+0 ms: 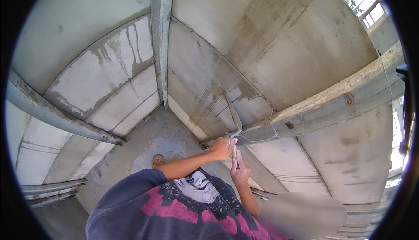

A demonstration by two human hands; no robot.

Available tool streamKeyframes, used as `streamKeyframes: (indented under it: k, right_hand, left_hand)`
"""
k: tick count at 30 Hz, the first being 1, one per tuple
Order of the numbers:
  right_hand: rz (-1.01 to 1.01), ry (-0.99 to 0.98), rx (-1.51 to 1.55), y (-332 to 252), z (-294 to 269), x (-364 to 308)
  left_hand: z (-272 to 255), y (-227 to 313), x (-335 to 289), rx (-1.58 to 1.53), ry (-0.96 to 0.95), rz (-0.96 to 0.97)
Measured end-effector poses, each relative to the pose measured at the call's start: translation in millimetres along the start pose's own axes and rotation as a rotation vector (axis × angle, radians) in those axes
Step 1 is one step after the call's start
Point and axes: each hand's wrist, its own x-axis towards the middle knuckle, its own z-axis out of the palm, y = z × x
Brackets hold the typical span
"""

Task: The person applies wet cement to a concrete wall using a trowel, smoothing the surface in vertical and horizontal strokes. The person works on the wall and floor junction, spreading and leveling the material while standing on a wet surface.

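My left hand (pixel 221 148) is closed around the base of a tool with a thin, curved grey blade (pixel 236 118), close to a concrete beam. Just below it, my right hand (pixel 240 170) grips the tool's pale handle (pixel 234 152), with a finger stretched along it. The blade reaches up in front of a grey wall panel (pixel 253 109) with wet, darkened patches. A thin wire (pixel 262 140) loops out from beside my hands toward the beam. My fingers partly hide where the blade meets the handle.
Concrete posts, one upright (pixel 160 34), frame the panels, and a long beam (pixel 323 109) runs up to the right. Below lies a wet, muddy grey floor (pixel 161 128) with a brown perforated shoe (pixel 157 160) on it. Bright light enters at the right.
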Motion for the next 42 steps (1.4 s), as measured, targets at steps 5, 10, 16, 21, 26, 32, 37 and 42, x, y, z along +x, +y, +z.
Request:
streamKeyframes:
  k: [5, 10, 16, 21, 26, 32, 37, 42]
  right_hand:
    - [0.089, -0.243, -0.109, -20.4, 69.1, 69.2]
    - [0.057, -0.168, -0.136, -4.4, 49.4, 40.8]
    - [0.116, -0.322, -0.178, 11.4, 35.2, 16.1]
    - [0.125, -0.495, -0.28, -11.8, 89.9, 68.9]
    - [0.159, -0.366, -0.082, -12.4, 63.6, 42.4]
    - [0.431, -0.227, 0.213, -74.0, 64.0, -2.8]
    - [0.594, -0.023, 0.496, -92.0, 122.6, 2.1]
    - [0.586, 0.042, 0.551, -117.4, 167.8, 13.2]
  left_hand:
    - [-61.6, -52.9, 46.8, -0.069, -0.059, -0.39]
    - [-47.4, -41.3, 32.5, -0.171, -0.202, -0.399]
    - [5.1, -56.1, 13.7, -0.239, -0.06, -0.367]
    - [-33.6, -117.9, 41.3, -0.575, -0.126, -0.638]
    - [-48.1, -80.8, 21.9, -0.393, -0.279, -0.446]
    - [-78.3, -37.7, -23.8, 0.011, -0.122, -0.004]
    - [-112.5, -19.2, -30.9, 0.259, -0.338, 0.1]
    - [-148.6, -43.3, -27.6, 0.312, -0.389, 0.29]
